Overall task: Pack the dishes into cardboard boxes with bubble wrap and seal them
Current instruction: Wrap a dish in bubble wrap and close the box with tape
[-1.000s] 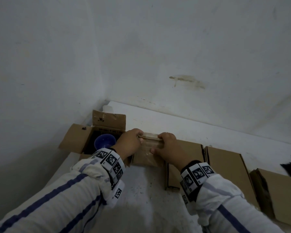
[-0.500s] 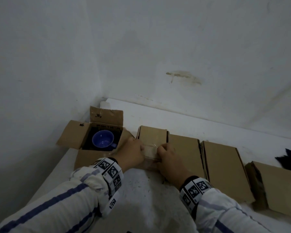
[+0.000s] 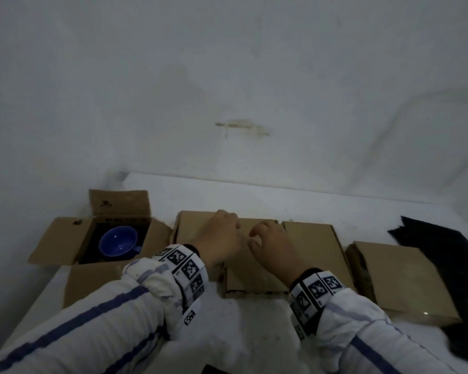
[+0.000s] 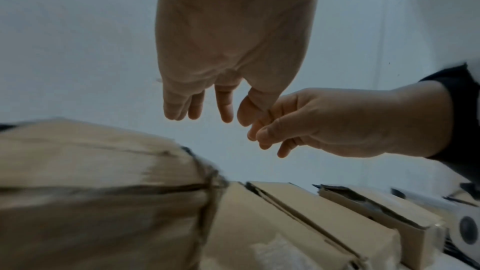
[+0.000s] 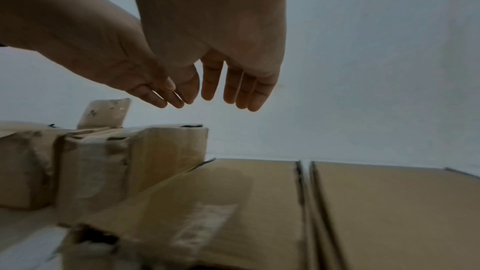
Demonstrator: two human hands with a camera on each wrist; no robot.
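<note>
Left hand [image 3: 222, 238] relaxed, empty | right hand [image 3: 270, 245] loosely curled, empty | both over closed box [image 3: 251, 279], likely sealing | open box [image 3: 92, 238] at 9 o'clock holds blue cup [image 3: 118, 245]

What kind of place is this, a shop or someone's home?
Hard to say; probably a makeshift packing corner. Closed cardboard boxes line a white surface against bare white walls, and an open box holds a blue cup.
</note>
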